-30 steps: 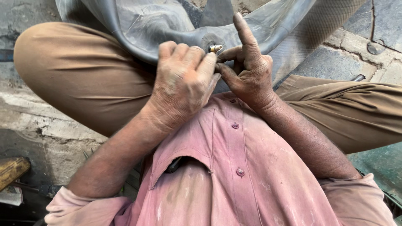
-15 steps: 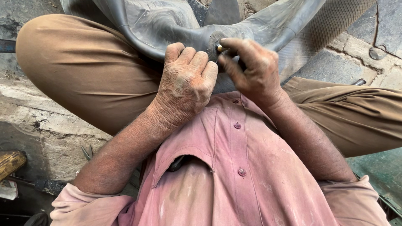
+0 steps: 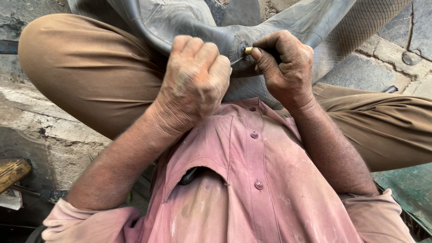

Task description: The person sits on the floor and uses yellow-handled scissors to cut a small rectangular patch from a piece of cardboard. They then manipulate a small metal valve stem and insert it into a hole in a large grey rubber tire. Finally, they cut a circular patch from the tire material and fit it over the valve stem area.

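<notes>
Head view: nearest the camera, at the bottom of the frame, a dusty pink buttoned shirt (image 3: 252, 189) is seen, with a dark object tucked in its chest pocket (image 3: 193, 175); no label or printed mark can be made out on it. Above that, at centre, the left hand (image 3: 195, 83) is closed into a fist and pressed against the grey rubber inner tube (image 3: 180, 20), gripping a fold of it. Just to its right, the right hand (image 3: 285, 63) is closed around a small brass valve stem (image 3: 248, 50), pinched between thumb and fingers where it stands out of the tube.

A second ago the right index finger was raised and the hand was looser around the valve; half a second ago it had curled in. Now all fingers are closed on the stem and both hands have been drawn together, so the work at the valve is judged to be under firm grip and in progress.

Farther off, tan trousers (image 3: 85, 67) fill the upper left and right. Cracked concrete ground (image 3: 360, 72) lies beyond, and a wooden piece (image 3: 12, 173) sits at the left edge. No packages or signs are visible.
</notes>
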